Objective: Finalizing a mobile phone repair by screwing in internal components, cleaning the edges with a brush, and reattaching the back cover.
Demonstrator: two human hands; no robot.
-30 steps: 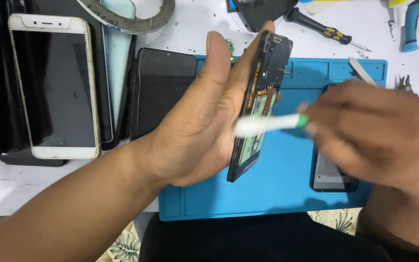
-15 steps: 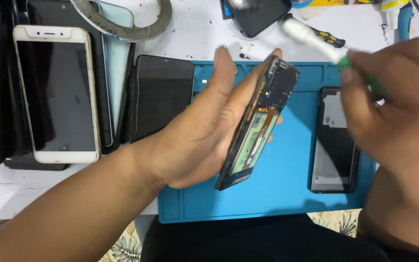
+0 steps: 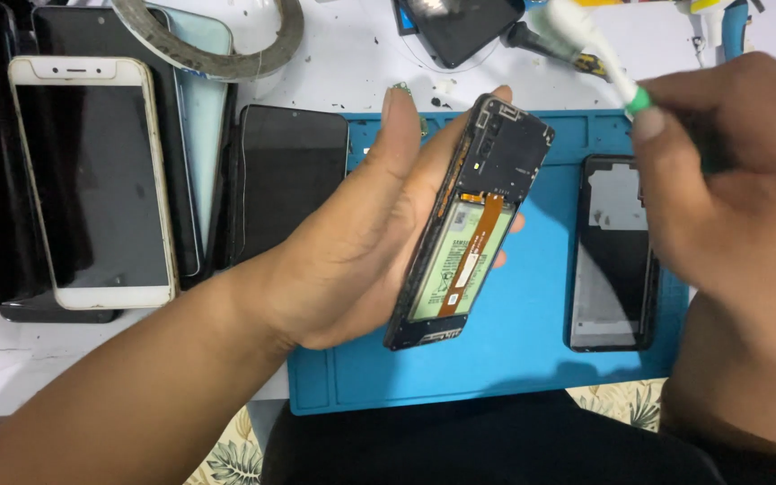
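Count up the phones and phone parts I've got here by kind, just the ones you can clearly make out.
Opened phone held in the left hand, battery showing: 1
Removed back cover on the blue mat, below the right hand: 1
White-fronted phone: 1
Black phone, screen up: 1
Total: 4. Others at the left edge overlap too much to count.

left hand [image 3: 361, 242] cupped palm-up, right hand [image 3: 729, 171] raised, fingers pinched

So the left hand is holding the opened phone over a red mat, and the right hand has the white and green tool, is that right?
Not quite: the mat is blue, not red, as the head view shows. The rest stands: the left hand holds the opened phone over it, and the right hand holds the white and green tool.
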